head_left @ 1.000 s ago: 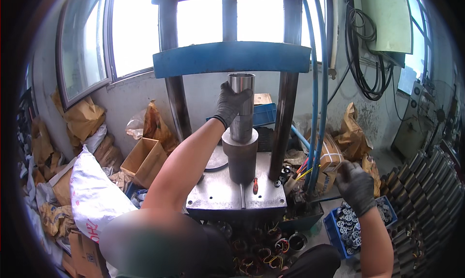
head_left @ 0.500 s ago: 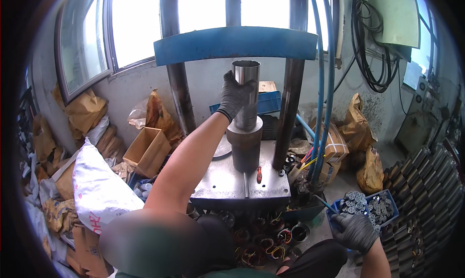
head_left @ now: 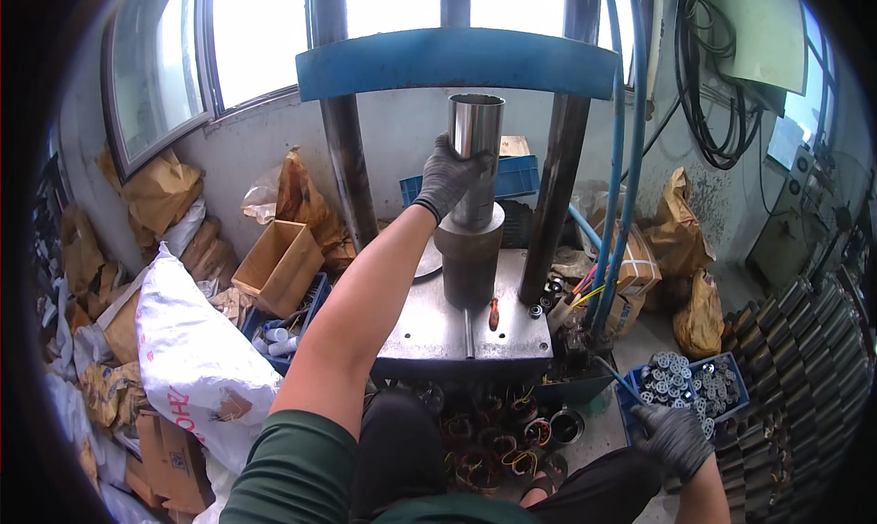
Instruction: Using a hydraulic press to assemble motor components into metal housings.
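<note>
Upright on the press: a shiny steel tube (head_left: pixel 476 149) stands in a dark grey cylindrical die block (head_left: pixel 469 261), itself on the grey steel press table (head_left: pixel 429 332) under the blue crossbeam (head_left: pixel 457 60). Left hand (head_left: pixel 448 175), grey-gloved, fingers wrapped closed around the tube's lower half. Right hand (head_left: pixel 674 440), also gloved, fingers curled loosely at the near edge of a blue plastic crate of small metal rings (head_left: pixel 694 384); whether it holds anything, cannot tell. Copper-wound coils (head_left: pixel 498 433) lie below the table.

The right hand (head_left: pixel 674 440), raised beside the press a second ago, now sits low at the near edge of the blue crate (head_left: pixel 687 387) of metal parts.
</note>
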`<action>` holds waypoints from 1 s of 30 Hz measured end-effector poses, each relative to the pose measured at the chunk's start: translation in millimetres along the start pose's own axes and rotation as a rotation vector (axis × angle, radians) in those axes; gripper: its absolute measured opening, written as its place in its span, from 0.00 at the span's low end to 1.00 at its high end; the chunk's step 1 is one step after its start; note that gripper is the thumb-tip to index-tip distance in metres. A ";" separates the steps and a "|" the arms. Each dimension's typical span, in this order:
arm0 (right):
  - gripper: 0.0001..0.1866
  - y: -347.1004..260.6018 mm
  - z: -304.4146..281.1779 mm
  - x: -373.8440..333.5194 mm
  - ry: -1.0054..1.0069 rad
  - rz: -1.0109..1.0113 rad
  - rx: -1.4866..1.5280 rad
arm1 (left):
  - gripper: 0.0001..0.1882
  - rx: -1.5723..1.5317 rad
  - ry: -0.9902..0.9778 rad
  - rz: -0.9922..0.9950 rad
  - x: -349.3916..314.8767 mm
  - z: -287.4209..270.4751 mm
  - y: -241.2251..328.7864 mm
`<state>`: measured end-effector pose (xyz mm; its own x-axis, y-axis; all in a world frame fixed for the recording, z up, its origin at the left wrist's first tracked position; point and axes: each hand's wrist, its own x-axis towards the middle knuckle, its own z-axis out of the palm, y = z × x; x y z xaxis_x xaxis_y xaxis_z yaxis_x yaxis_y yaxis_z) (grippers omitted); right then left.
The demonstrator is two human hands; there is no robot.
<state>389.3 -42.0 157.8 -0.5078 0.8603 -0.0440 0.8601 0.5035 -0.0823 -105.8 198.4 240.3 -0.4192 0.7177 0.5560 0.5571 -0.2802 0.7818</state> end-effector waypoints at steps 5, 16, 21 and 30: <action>0.15 -12.8 33.8 -25.4 -0.061 0.006 -0.029 | 0.45 -0.285 -0.044 -0.099 -21.6 17.2 -41.4; 0.06 -30.8 63.8 -40.3 0.213 0.163 0.027 | 0.41 -0.232 -0.026 -0.097 -13.5 21.1 -62.2; 0.04 -31.2 61.4 -41.2 0.218 0.163 0.026 | 0.40 -0.237 -0.040 -0.085 -21.2 19.6 -56.4; 0.06 -28.5 63.7 -38.9 0.243 0.161 0.044 | 0.48 -0.270 -0.068 -0.098 -11.6 23.1 -62.7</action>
<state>381.5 -94.9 98.4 -0.3334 0.9255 0.1796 0.9231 0.3592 -0.1374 -119.3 222.4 178.3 -0.4078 0.7880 0.4612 0.3012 -0.3607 0.8827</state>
